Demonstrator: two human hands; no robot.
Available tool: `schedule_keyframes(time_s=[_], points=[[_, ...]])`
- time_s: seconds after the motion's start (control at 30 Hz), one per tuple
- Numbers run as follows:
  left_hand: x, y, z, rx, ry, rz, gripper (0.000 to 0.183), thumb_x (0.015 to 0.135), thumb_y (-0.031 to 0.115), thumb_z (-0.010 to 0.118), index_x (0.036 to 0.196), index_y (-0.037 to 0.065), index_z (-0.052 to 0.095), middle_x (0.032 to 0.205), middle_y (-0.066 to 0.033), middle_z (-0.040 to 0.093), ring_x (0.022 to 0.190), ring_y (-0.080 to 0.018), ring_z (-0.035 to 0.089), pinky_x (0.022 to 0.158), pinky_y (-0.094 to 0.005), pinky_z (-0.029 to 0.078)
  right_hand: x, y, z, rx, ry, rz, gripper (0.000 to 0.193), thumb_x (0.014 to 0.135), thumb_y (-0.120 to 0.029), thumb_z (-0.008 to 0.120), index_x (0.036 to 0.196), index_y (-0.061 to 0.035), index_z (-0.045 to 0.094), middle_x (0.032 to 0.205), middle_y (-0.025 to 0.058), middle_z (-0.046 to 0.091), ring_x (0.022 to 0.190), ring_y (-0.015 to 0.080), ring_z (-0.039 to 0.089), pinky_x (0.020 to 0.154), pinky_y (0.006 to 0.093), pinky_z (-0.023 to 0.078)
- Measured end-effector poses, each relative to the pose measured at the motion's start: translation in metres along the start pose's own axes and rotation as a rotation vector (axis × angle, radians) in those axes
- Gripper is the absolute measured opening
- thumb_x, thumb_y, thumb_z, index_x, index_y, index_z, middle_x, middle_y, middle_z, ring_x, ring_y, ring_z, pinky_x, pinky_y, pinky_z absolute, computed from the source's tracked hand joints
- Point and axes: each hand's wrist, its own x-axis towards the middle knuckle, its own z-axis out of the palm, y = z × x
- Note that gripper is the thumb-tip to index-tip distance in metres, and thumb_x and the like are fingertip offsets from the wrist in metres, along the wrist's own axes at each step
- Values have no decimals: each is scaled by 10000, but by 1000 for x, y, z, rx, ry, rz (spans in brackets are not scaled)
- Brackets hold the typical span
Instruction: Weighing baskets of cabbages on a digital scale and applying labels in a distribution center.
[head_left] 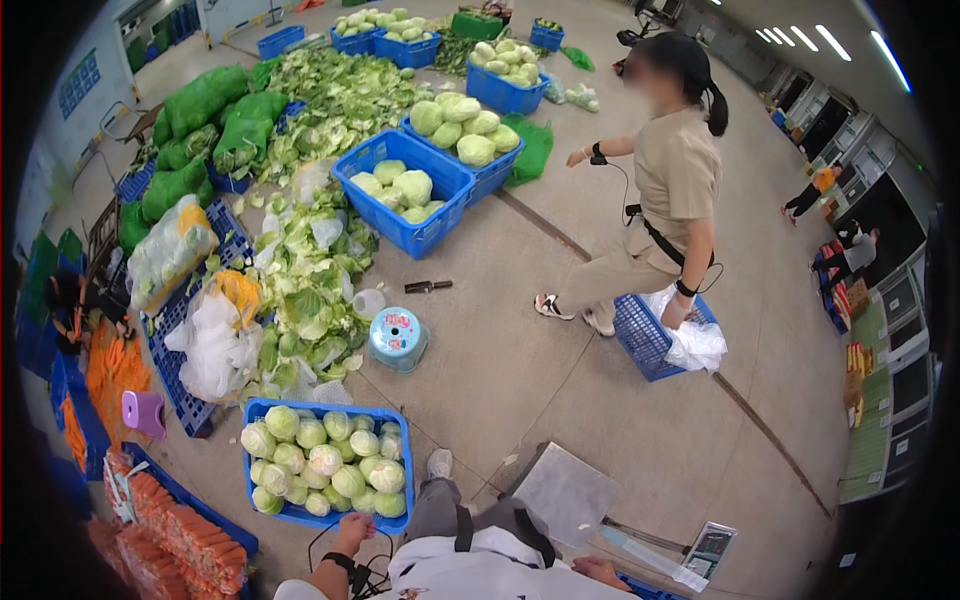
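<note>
My left hand, with a black strap at the wrist, is beside the near rim of a blue crate full of pale green cabbages. Its fingers are loosely bent and apart, with nothing seen in them; whether they touch the rim I cannot tell. At the lower edge my right hand shows only in part, close to my body and to the corner of another blue crate. Its fingers are too hidden to read. A flat grey platform scale lies on the floor ahead of it, with its display unit to the right.
A person in beige walks at the right with a blue basket holding white plastic bags. A light-blue stool and a dark-handled knife stand out mid-floor. Leaf piles, green sacks, and bagged carrots line the left.
</note>
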Motion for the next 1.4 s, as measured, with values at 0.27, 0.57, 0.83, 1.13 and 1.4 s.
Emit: schedule_keyframes(time_s=[0.27,0.57,0.83,1.13,1.4], points=[[45,96,39,-19,36,-100,175,766,127,580,876,-9,587,714,-100,615,560,-160,584,482,-278,484,37,-149,20,-197,59,11,249,798,-190,588,964,-17,655,918,88,656,850,161,611,762,274,479],[115,228,120,-36,112,-75,141,772,123,582,856,10,584,713,-91,618,551,-155,583,483,-282,493,140,-290,-16,-346,155,-44,247,801,-200,567,945,-23,663,908,83,655,831,165,614,747,278,481],[160,340,209,71,-1,-85,147,802,152,565,888,35,583,756,-70,626,608,-153,594,561,-297,504,146,-446,-35,-26,63,74,253,778,-173,535,923,-11,665,857,93,661,782,172,616,718,305,486],[303,480,221,640,67,267,314,745,209,615,997,24,597,720,-89,622,637,-201,599,576,-325,466,212,-411,-62,-295,121,-37,194,800,-166,593,925,-29,649,851,53,646,787,153,591,686,275,470],[437,877,438,575,-126,983,805,727,185,601,1405,207,168,786,-144,629,733,-305,613,702,-388,477,170,-481,8,-183,127,39,196,810,-189,593,922,-36,645,853,45,642,789,151,589,690,278,471]])
